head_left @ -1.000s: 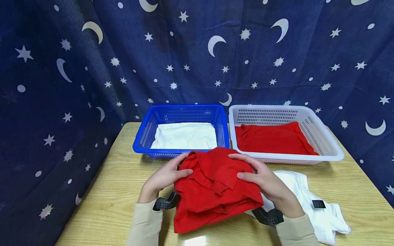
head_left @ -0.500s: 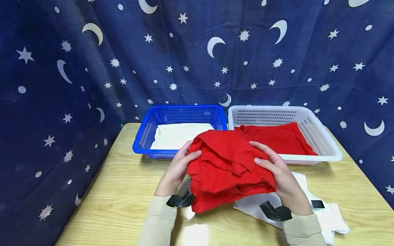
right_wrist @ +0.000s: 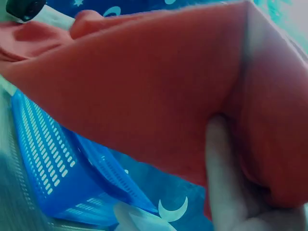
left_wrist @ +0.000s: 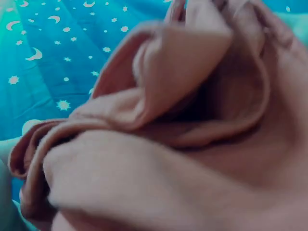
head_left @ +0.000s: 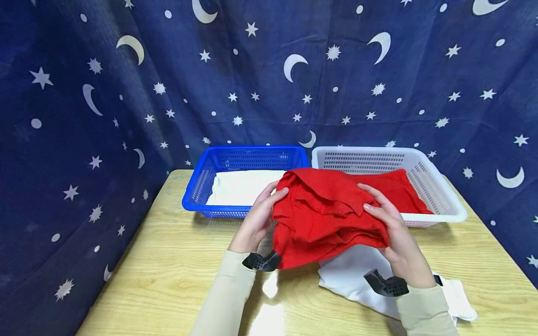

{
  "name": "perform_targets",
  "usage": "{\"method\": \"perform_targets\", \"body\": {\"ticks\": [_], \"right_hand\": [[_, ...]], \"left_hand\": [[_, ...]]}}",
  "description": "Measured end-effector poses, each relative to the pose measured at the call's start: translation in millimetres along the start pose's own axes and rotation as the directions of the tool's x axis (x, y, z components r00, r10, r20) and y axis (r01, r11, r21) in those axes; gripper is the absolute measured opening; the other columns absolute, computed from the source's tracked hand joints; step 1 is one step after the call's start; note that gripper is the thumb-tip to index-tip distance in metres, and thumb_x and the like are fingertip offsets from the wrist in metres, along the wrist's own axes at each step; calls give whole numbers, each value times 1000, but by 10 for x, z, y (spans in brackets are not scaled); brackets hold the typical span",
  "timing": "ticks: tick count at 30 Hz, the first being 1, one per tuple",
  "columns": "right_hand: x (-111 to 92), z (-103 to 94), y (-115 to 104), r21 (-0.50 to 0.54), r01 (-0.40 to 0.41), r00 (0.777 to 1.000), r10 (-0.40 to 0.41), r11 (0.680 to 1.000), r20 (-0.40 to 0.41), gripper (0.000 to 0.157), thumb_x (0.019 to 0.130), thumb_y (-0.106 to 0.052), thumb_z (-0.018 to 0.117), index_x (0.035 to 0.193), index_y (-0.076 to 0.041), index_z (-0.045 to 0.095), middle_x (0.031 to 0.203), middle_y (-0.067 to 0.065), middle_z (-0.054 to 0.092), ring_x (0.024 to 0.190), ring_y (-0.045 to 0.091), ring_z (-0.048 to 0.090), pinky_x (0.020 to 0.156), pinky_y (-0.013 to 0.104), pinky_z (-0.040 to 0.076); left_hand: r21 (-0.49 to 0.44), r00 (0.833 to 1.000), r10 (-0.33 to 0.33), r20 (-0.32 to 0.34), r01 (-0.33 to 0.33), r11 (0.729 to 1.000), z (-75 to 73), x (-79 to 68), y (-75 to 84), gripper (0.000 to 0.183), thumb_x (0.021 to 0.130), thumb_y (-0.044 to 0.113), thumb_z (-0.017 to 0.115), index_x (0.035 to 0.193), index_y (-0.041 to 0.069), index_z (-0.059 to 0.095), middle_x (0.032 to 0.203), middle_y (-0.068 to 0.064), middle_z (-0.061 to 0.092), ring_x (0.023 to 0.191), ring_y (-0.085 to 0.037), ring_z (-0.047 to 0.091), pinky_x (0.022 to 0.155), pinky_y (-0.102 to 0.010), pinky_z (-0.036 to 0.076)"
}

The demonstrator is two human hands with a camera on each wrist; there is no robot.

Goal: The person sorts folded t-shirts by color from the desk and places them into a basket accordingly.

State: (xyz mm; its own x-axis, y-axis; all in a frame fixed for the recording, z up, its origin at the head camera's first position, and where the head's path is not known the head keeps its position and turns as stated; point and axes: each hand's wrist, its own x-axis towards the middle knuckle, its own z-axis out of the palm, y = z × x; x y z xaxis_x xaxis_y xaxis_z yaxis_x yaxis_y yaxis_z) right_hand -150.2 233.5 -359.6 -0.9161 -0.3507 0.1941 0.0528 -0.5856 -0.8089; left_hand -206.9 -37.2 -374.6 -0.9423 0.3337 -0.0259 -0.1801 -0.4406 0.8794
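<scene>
A folded red cloth garment [head_left: 323, 228] is held up above the table between both hands. My left hand [head_left: 258, 217] grips its left edge, thumb on top and the other fingers mostly hidden behind the fabric. At the right edge my right hand [head_left: 399, 233] grips it the same way, thumb on top. In the left wrist view the garment's loose folds [left_wrist: 120, 173] fill most of the picture. The right wrist view shows a finger [right_wrist: 224, 168] against the red fabric [right_wrist: 144, 91]. A white garment [head_left: 361, 275] lies spread on the table below the right hand.
Behind the hands stands a blue basket [head_left: 195, 205] with a folded white garment [head_left: 239, 186] inside. Beside it to the right is a white basket [head_left: 454, 205] holding a red garment [head_left: 399, 186]. A star-patterned curtain [head_left: 269, 70] hangs behind the wooden table [head_left: 168, 270].
Both hands have carried the red garment up, forward and to the right, towards the white basket. It now covers part of that basket's front. The white garment and both baskets stay put.
</scene>
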Motion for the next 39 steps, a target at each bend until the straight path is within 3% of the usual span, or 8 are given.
{"method": "perform_targets", "body": {"ticks": [8,10,14,19,28,30,34,39], "right_hand": [[120,-157,-124,220,84,994,-96,972,43,50,97,6,19,145,-9,21,123,11,50,102,25,62,79,34,52],[150,-200,-157,247,88,994,-102,965,43,51,96,7,18,145,-9,22,124,12,50,102,25,61,80,34,52],[200,-307,-255,243,98,993,-113,965,46,51,96,9,17,144,-7,23,121,13,52,99,26,62,76,34,54],[245,-476,-367,165,78,997,-80,983,9,50,96,9,21,142,-8,28,120,11,53,97,23,63,74,32,54],[247,-799,-453,-85,3,990,-15,996,-141,45,96,6,30,137,-11,39,113,3,55,84,18,65,63,28,54],[256,-839,-467,-161,-14,982,-16,987,-186,44,96,4,34,137,-12,38,114,2,52,81,16,65,61,28,54],[285,-922,-477,-334,-51,964,-41,941,-264,44,94,1,41,136,-13,40,115,1,49,77,12,64,57,26,53],[322,-1083,-471,-546,-108,935,-102,830,-341,42,92,1,42,131,-14,47,108,-2,49,70,8,61,55,22,51]], "left_hand": [[-169,995,-9,103,26,985,169,226,-37,54,90,4,52,137,21,34,112,-6,58,96,-15,61,82,-28,50],[-131,997,-23,74,33,991,213,285,-62,59,87,1,55,138,23,33,109,-8,60,92,-15,62,79,-28,52],[60,998,-54,-19,55,997,324,412,-104,68,83,3,63,140,23,32,105,-11,63,85,-15,64,76,-29,53],[293,994,-69,-81,90,952,434,545,-153,68,85,11,63,143,19,28,109,-13,63,88,-18,65,80,-33,53],[395,990,-24,-138,78,915,618,679,-270,60,92,23,55,144,21,26,109,-13,60,81,-17,63,75,-34,54],[441,989,-3,-149,70,895,656,711,-281,60,92,28,55,144,21,26,118,-12,56,93,-18,60,83,-35,50],[573,991,22,-134,59,818,713,754,-308,71,85,33,62,144,20,25,133,-7,47,116,-19,49,97,-36,41],[715,998,45,-40,-3,699,756,825,-345,79,78,19,71,143,25,27,132,-5,48,116,-20,50,95,-34,43]]}}
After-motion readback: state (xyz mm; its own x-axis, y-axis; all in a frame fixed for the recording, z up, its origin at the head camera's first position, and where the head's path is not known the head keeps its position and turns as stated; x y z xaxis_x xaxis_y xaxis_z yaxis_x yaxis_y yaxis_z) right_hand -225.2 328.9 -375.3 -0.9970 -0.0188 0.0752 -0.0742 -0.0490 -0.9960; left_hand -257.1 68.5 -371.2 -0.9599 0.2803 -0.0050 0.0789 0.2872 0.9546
